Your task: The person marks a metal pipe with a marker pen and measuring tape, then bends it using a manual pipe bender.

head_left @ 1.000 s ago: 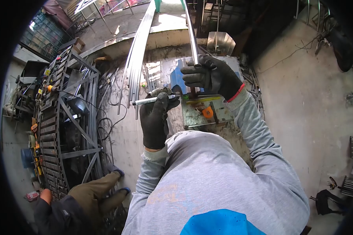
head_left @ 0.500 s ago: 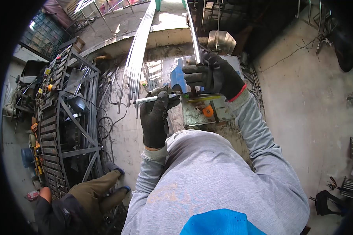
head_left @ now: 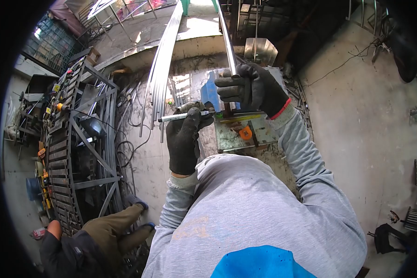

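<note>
My left hand (head_left: 183, 143), in a black glove, pinches a white marker pen (head_left: 175, 117). The pen points right, its tip close to the metal parts beside a blue machine part (head_left: 211, 90). In the matching glove with a red cuff edge, my right hand (head_left: 257, 88) is wrapped round the near end of a long shiny metal tube (head_left: 228, 41), which runs away from me. Below that hand lies an orange tape measure (head_left: 245, 133) on a metal plate (head_left: 224, 139). A yellow strip (head_left: 238, 118) stretches across the plate just above it.
Several long metal tubes (head_left: 161, 65) reach forward left of the blue part. At far left is a slatted metal rack (head_left: 60, 157) with tools along it. Another person (head_left: 95, 241) is beside it at lower left. Cables (head_left: 129, 143) trail on the floor; a bent metal sheet (head_left: 260, 51) stands at the back.
The view has shifted slightly. Both hands keep nearly the same place and grip, with the marker pen and the tube held as before.
</note>
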A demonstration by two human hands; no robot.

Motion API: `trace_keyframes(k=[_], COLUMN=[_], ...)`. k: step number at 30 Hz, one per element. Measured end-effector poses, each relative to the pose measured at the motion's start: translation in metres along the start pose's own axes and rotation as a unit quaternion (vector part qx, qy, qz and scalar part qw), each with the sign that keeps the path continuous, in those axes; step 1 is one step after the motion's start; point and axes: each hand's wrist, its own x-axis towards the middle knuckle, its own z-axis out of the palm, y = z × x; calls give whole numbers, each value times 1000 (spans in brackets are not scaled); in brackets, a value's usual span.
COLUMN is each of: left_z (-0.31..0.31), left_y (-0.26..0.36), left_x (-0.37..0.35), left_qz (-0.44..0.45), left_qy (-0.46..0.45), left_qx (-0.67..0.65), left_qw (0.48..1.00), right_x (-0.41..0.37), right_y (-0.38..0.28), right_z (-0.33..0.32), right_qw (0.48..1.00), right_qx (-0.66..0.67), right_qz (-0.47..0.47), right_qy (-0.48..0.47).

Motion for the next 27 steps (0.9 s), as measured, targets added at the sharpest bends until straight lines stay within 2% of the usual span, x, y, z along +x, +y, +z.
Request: trace_keyframes(k=[4, 11, 14, 16, 22, 23, 24, 26, 27], left_z=[-3, -3, -3, -3, -5, -20, -17, -8, -8], left_y=[-3, -2, -1, -2, 0, -14, -10, 0, -1], left_x=[1, 2, 3, 2, 4, 5, 6, 7, 7], left_qz=[-5, 5, -40, 12, 5, 78, 82, -57, -54], left_qy=[0, -4, 5, -7, 5, -61, -60, 26, 31], left_qx=[-4, 7, -24, 28, 28, 120, 118, -20, -26], left_qw=[1000, 1000, 999, 1000, 1000, 988, 988, 998, 998], right_x=[-4, -4, -9, -14, -13, -10, -9, -9, -9], right_y=[-3, -4, -3, -1, -4, -5, -5, -3, -3], right_z=[8, 1, 7, 11, 18, 13, 12, 11, 10], right_qw=[999, 1000, 1000, 1000, 1000, 999, 999, 1000, 1000], right_qx=[-34, -11, -7, -11, -11, -6, 0, -11, -3], right_qz=[-3, 10, 0, -12, 14, 29, 44, 24, 27], right_qy=[25, -10, -8, -4, -19, -18, -16, -6, -13])
